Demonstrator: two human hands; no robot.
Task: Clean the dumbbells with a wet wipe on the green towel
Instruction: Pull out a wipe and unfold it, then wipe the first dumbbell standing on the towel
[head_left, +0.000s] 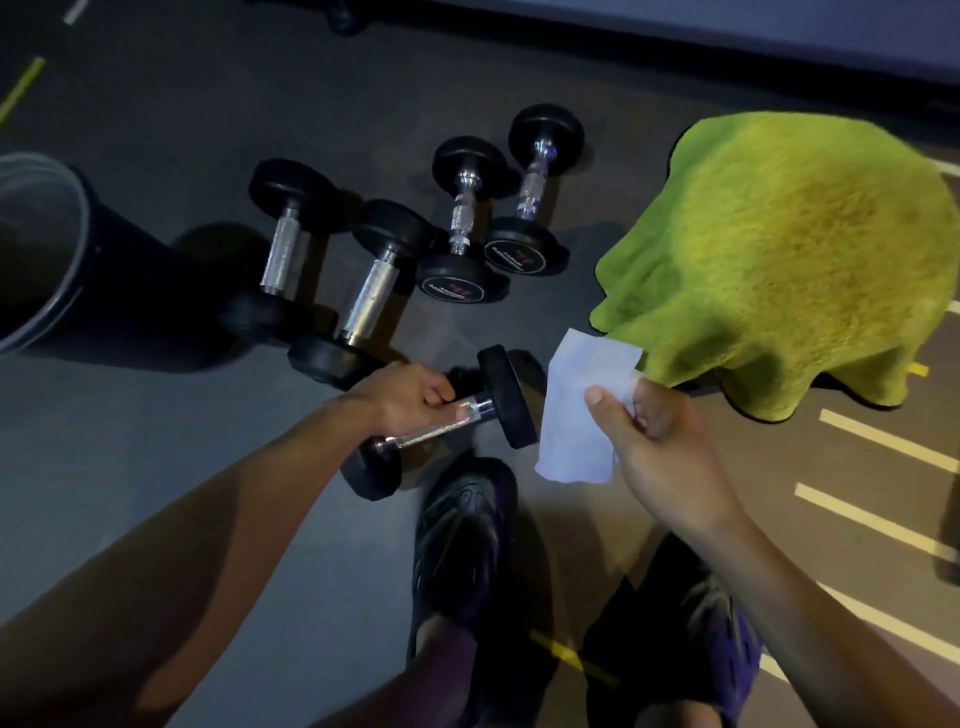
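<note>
A single head-worn wide-angle view looks steeply down from standing height at the floor (156, 467), close over both forearms and shoes (462, 540).

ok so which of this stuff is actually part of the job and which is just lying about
Job: dumbbell held in left hand; wet wipe in right hand; green towel; four dumbbells on the floor.

Lying about: black bin.

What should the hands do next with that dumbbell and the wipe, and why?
Probably bring the two together and start wiping. The left hand grips the dumbbell by its shiny handle, lifted near the shoe, and the right hand pinches the wet wipe just beside its black end, not touching it. Moving over the green towel on the right would fit the task.
</note>
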